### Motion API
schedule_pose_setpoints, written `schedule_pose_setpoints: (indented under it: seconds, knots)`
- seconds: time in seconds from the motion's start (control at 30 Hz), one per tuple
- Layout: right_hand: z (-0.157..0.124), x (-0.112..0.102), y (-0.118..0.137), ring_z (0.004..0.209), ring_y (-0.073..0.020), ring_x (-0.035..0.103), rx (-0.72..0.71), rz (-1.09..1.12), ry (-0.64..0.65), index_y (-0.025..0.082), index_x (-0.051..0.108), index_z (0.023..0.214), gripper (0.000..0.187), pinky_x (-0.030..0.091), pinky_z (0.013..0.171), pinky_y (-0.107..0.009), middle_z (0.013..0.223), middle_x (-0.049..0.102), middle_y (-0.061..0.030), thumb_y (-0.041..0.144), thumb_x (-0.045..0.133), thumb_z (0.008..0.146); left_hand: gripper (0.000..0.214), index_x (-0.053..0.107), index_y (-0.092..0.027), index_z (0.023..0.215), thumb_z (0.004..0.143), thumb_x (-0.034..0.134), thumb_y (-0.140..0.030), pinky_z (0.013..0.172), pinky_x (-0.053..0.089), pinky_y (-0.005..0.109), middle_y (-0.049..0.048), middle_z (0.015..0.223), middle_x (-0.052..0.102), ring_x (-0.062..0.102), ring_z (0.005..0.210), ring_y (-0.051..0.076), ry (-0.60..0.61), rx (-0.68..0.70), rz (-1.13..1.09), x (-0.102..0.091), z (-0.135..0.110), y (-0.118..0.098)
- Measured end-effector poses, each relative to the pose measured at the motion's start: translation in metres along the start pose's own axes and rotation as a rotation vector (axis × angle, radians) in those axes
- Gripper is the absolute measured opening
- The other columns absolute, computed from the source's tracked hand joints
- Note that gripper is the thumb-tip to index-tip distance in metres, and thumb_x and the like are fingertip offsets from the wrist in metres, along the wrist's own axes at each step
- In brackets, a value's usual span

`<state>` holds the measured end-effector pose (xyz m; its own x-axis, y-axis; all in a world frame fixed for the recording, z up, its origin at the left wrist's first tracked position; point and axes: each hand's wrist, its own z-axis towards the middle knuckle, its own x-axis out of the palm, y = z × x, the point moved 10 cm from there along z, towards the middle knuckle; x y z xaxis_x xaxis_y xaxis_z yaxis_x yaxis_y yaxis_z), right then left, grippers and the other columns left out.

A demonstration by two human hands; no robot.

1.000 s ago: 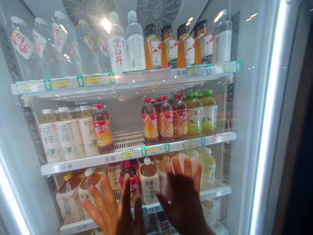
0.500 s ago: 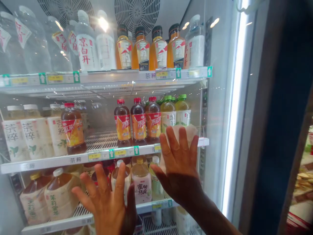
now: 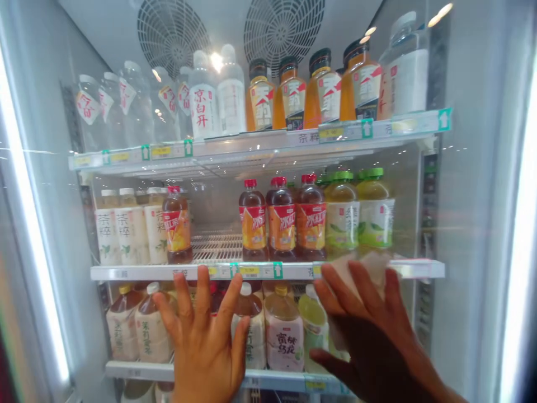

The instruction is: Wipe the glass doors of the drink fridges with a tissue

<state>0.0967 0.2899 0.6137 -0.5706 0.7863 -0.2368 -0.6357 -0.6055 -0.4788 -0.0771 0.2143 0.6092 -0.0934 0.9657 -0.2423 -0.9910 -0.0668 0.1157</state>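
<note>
My left hand (image 3: 205,338) is raised with its fingers spread, in front of the lower shelf's bottles. It holds nothing, and its fingertips overlap the middle shelf edge (image 3: 218,271). My right hand (image 3: 369,324) is stretched out flat at the right, over a pale, thin white cloth (image 3: 375,268) that shows past its fingers. Whether hand and cloth touch the glass I cannot tell for certain. Behind the right hand stand green-capped tea bottles (image 3: 342,215). Nearer the middle are red-capped iced tea bottles (image 3: 282,224) and a pink-labelled bottle (image 3: 284,336).
A lit drinks cooler spans the view. Its top shelf (image 3: 268,143) bears clear water bottles (image 3: 203,106) and amber, black-capped bottles (image 3: 289,98). White-labelled tea bottles (image 3: 126,229) stand at the left. Light strips (image 3: 31,218) run down both sides.
The view has swung left, so the cooler's left wall now shows. My right hand and the cloth have moved down relative to the green-capped bottles. My left hand stays spread, slightly higher against the shelves.
</note>
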Motion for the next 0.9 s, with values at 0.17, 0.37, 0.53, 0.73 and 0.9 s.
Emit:
schedule_pose_setpoints:
  seconds: [0.17,0.37,0.53,0.73,0.9]
  knots:
    - [0.030,0.011,0.033,0.158,-0.0343,0.023,-0.122,0.074,0.012,0.014,0.057,0.143,0.056,0.005,0.131,-0.061,0.152,0.057,-0.0136,0.050,0.046,0.101,0.077,0.022,-0.035,0.163,0.096,0.058,-0.026,0.128,-0.011,0.060,0.0032,0.176,-0.003,-0.009,0.162,0.033,0.000,0.042,0.033,-0.015,0.001,0.036]
    - [0.059,0.026,0.094,0.159,-0.0296,0.020,-0.207,0.129,0.024,0.020,0.058,0.143,0.056,0.005,0.133,-0.057,0.159,0.051,-0.0046,0.054,0.046,0.100,0.076,0.022,-0.035,0.163,0.097,0.058,-0.027,0.129,-0.010,0.060,0.0036,0.176,0.000,-0.007,0.162,0.033,0.017,0.056,0.055,-0.031,-0.004,0.094]
    - [0.108,0.040,0.149,0.161,-0.0262,0.015,-0.274,0.138,0.023,0.018,0.053,0.149,0.062,0.002,0.134,-0.054,0.164,0.043,-0.0023,0.059,0.042,0.102,0.076,0.019,-0.035,0.164,0.098,0.056,-0.027,0.128,-0.011,0.059,0.0035,0.176,-0.003,-0.009,0.162,0.032,0.027,0.097,0.041,-0.038,-0.010,0.139]
    - [0.165,0.057,0.189,0.159,-0.0336,0.018,-0.195,0.112,0.027,0.019,0.050,0.151,0.084,0.006,0.129,-0.067,0.163,0.044,-0.0081,0.073,0.060,0.088,0.075,0.015,-0.036,0.164,0.100,0.053,-0.027,0.128,-0.013,0.058,0.0019,0.176,-0.006,-0.012,0.162,0.030,0.029,0.093,0.026,-0.052,-0.015,0.196]
    - [0.192,0.065,0.209,0.159,-0.0349,0.018,-0.197,0.081,0.032,0.024,0.045,0.155,0.086,0.001,0.127,-0.072,0.165,0.042,-0.0061,0.075,0.059,0.088,0.080,0.013,-0.036,0.164,0.098,0.057,-0.027,0.127,-0.014,0.060,0.0012,0.176,-0.008,-0.014,0.161,0.030,0.014,0.104,0.016,-0.064,-0.016,0.224]
